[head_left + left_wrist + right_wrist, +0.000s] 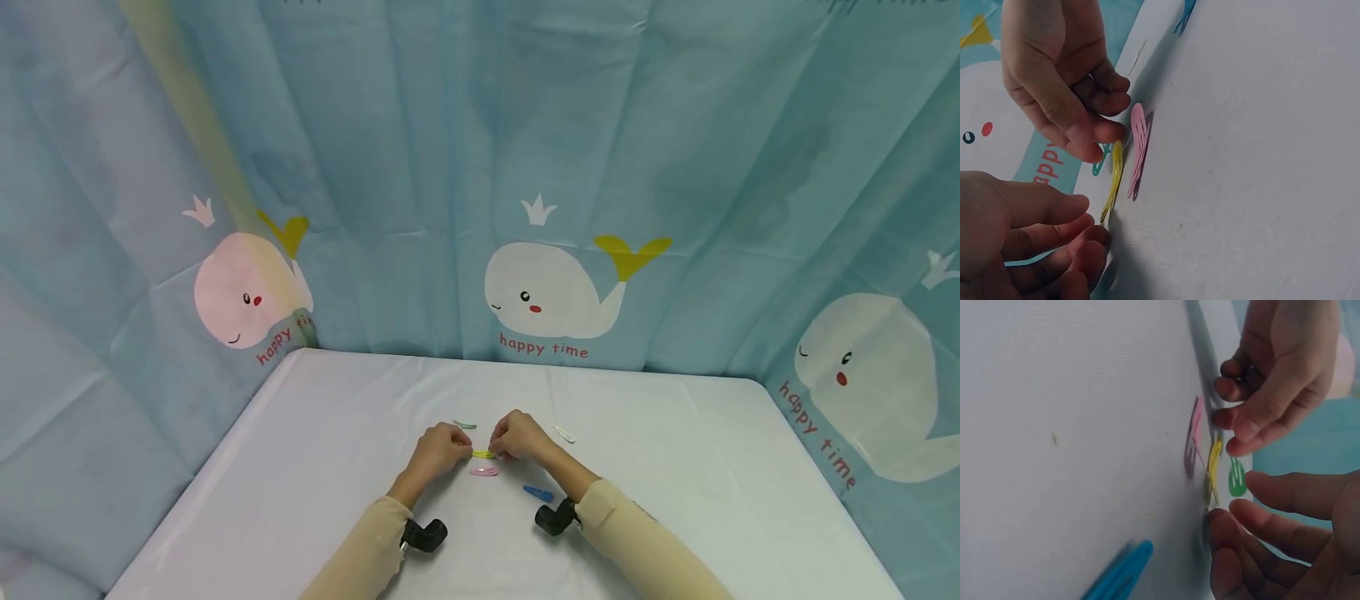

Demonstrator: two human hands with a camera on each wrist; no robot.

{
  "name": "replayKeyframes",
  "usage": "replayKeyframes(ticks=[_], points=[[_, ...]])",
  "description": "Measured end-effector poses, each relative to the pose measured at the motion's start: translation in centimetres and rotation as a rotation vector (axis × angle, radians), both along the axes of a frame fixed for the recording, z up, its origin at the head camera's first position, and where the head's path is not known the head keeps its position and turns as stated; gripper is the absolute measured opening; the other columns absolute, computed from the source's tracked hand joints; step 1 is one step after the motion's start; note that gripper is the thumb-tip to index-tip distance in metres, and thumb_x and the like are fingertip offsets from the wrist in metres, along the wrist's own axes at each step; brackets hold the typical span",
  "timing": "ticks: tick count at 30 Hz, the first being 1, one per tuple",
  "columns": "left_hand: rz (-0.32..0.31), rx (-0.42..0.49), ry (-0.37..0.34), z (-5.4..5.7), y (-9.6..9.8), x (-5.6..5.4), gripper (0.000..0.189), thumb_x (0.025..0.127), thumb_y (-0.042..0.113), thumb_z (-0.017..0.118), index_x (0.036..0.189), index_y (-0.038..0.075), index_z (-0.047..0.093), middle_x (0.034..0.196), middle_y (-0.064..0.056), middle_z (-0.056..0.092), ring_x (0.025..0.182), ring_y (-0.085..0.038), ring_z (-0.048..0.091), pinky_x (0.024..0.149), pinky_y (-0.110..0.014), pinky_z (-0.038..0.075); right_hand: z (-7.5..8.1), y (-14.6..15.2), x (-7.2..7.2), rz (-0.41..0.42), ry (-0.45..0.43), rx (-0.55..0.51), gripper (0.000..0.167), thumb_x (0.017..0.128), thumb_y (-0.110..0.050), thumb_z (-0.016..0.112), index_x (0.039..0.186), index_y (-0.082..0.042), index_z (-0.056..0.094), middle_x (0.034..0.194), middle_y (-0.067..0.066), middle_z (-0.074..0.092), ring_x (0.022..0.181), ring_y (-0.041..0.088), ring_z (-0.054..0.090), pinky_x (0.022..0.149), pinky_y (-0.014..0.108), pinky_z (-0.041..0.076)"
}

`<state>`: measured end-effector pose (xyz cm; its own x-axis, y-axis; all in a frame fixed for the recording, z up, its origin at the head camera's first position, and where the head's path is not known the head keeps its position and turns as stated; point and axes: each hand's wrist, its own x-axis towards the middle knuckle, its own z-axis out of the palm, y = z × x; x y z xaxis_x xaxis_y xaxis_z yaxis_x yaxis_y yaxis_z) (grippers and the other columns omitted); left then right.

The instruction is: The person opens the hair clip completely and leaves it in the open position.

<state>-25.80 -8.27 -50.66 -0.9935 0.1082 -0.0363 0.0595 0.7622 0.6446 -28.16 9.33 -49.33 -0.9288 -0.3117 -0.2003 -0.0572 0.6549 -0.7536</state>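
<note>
A yellow snap hair clip [483,454] lies between my two hands on the white table. My left hand [441,450] has its fingertips right at one end of it, thumb and forefinger slightly parted in the left wrist view. At the opposite end are the fingertips of my right hand [521,437], its thumb also apart from the forefinger. Neither hand pinches the clip. Just nearer to me is a pink hair clip [1139,144], roughly parallel to the yellow one. Beyond the yellow one lies a green hair clip [1237,477].
A blue hair clip [537,493] sits near the right wrist, and a white hair clip [564,434] lies past the right hand. Black wrist cameras [425,535] hang under both sleeves. A blue whale-print curtain [420,283] stands behind the table [360,392].
</note>
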Motion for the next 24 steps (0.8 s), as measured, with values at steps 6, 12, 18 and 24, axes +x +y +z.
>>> replayKeyframes(ticks=[6, 12, 18, 24], points=[[-0.019, -0.003, 0.000, 0.0, 0.5, 0.1, 0.006, 0.079, 0.010, 0.073, 0.083, 0.006, 0.073, 0.071, 0.000, 0.063, 0.065, -0.012, 0.051, 0.060, -0.027, 0.042, -0.2, -0.4, 0.1, 0.006, 0.032, 0.034, 0.008, 0.077, -0.004, 0.076, 0.072, -0.004, 0.071, 0.058, 0.000, 0.059, 0.050, 0.009, 0.049, 0.048, 0.020, 0.040], [-0.038, -0.028, 0.036, -0.1, 0.7, 0.1, 0.003, 0.076, 0.006, 0.073, 0.079, 0.006, 0.073, 0.073, -0.002, 0.068, 0.066, -0.013, 0.057, 0.062, -0.029, 0.047, -0.3, -0.8, 0.3, 0.025, 0.073, 0.061, 0.009, 0.075, -0.003, 0.077, 0.070, -0.005, 0.070, 0.055, -0.001, 0.059, 0.050, 0.009, 0.049, 0.048, 0.020, 0.038], [-0.039, -0.077, 0.064, -0.2, 0.8, 0.3, 0.006, 0.075, 0.002, 0.073, 0.073, 0.007, 0.071, 0.068, 0.000, 0.067, 0.062, -0.013, 0.058, 0.059, -0.029, 0.047, -0.4, -1.1, 0.6, 0.028, 0.083, 0.093, 0.009, 0.070, -0.002, 0.079, 0.069, -0.005, 0.071, 0.059, -0.001, 0.060, 0.054, 0.010, 0.049, 0.049, 0.021, 0.039], [-0.044, -0.078, 0.095, -0.2, 1.0, 0.4, 0.010, 0.072, 0.001, 0.073, 0.068, 0.010, 0.069, 0.065, 0.001, 0.066, 0.058, -0.010, 0.053, 0.055, -0.026, 0.043, -0.5, -1.2, 0.8, 0.011, 0.109, 0.086, 0.009, 0.069, 0.002, 0.078, 0.067, -0.004, 0.071, 0.060, 0.001, 0.061, 0.053, 0.010, 0.049, 0.048, 0.020, 0.039]])
